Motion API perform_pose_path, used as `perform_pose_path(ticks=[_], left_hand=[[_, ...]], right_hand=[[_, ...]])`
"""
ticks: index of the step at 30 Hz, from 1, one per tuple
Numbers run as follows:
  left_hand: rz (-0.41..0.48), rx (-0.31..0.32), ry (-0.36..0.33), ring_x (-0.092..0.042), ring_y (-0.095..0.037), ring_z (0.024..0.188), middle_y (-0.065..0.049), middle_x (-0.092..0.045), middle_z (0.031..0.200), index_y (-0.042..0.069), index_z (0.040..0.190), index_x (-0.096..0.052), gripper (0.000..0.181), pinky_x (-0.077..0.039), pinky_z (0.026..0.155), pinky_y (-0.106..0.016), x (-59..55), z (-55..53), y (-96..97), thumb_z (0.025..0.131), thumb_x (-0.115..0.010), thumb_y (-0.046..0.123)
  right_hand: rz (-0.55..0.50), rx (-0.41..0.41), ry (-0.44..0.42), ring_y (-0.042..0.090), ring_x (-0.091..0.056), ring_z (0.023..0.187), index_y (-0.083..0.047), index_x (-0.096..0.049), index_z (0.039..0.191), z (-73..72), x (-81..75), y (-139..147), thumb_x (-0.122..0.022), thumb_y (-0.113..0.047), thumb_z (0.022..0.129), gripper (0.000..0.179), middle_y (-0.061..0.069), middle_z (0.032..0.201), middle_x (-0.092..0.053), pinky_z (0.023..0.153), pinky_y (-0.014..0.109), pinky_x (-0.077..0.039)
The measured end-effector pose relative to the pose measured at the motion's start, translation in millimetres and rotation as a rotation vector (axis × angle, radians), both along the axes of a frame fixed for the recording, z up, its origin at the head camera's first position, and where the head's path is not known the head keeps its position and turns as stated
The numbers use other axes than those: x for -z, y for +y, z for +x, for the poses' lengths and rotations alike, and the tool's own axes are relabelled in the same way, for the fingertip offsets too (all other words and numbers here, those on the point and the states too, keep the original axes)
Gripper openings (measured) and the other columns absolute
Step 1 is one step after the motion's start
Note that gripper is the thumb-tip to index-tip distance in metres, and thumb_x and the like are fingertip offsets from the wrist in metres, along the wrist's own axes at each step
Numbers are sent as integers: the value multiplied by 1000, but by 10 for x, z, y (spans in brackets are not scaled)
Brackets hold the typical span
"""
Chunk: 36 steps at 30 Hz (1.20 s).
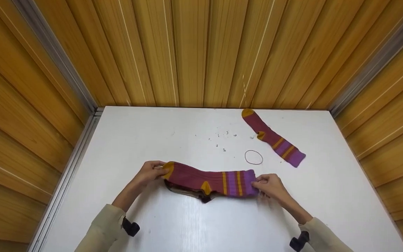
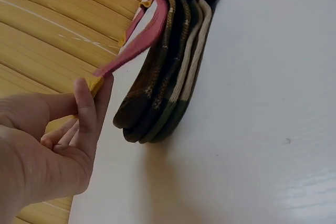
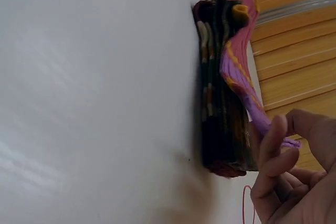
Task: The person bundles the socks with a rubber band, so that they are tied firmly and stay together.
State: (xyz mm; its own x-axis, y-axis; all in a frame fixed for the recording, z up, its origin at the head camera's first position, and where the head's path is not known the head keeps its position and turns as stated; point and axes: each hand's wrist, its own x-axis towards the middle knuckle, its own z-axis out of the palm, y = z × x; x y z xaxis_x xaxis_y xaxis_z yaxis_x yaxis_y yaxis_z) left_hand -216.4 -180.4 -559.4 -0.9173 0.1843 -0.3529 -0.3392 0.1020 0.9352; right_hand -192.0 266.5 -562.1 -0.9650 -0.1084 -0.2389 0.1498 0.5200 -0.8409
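A maroon sock (image 1: 194,176) with a mustard toe and heel and a purple striped cuff stretches between both hands. My left hand (image 1: 151,171) pinches its toe end between thumb and fingers. At the cuff, my right hand (image 1: 270,185) pinches the purple edge. Beneath it lies a stack of dark patterned socks (image 2: 157,77), with green, brown and cream layers showing at the side. In the left wrist view the toe end is lifted above the stack, and the right wrist view shows the cuff raised too.
A matching maroon sock (image 1: 271,134) lies slantwise at the back right of the white table (image 1: 124,136). Left of its cuff is a thin dark red loop (image 1: 254,157). Several small dark specks (image 1: 224,149) dot the table. Wood-panelled walls (image 1: 191,52) enclose the back and sides.
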Motion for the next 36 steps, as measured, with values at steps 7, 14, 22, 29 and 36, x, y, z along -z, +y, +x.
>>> perform_pose_path(ticks=[7, 14, 22, 29, 36], left_hand=[[-152, 23, 33, -67, -8, 70, -11, -74, 89, -12, 117, -66, 29, -59, 66, -22, 108, -18, 64, 91, -70, -1], [-395, -54, 402, -65, -19, 77, -20, -71, 94, -5, 106, -70, 26, -54, 68, -25, 49, -16, 170, 82, -78, -2], [-716, 94, 522, -52, -17, 79, -6, -63, 83, 7, 93, -76, 14, -41, 68, -29, 71, 55, 320, 82, -83, 5], [-640, 243, 415, -53, -13, 71, -8, -66, 80, 2, 91, -74, 14, -39, 61, -24, 50, -82, 238, 82, -83, 7], [-705, 224, 426, -65, -20, 76, -13, -74, 89, 5, 95, -76, 7, -48, 63, -29, -89, -340, 418, 90, -75, 10]], right_hand=[[44, -65, 79, 12, -59, 53, 6, -67, 107, -70, 125, 117, -75, -14, 92, 27, 10, 69, -70, 49, 21, -46], [76, -79, 403, 10, -64, 65, 3, -68, 111, 2, 169, 125, -79, 1, 84, 29, 15, 90, -72, 57, 20, -51], [109, -366, 593, 23, -64, 89, 2, -73, 110, 67, 240, -60, -79, -3, 86, 26, 14, 106, -66, 71, 23, -55], [105, -426, 504, 24, -62, 97, 0, -73, 115, 79, 226, -31, -75, -9, 92, 25, 12, 112, -65, 79, 24, -52], [11, -427, 482, 25, -68, 89, 5, -71, 113, -19, 220, 224, -71, 0, 93, 21, 21, 106, -69, 70, 25, -58]])
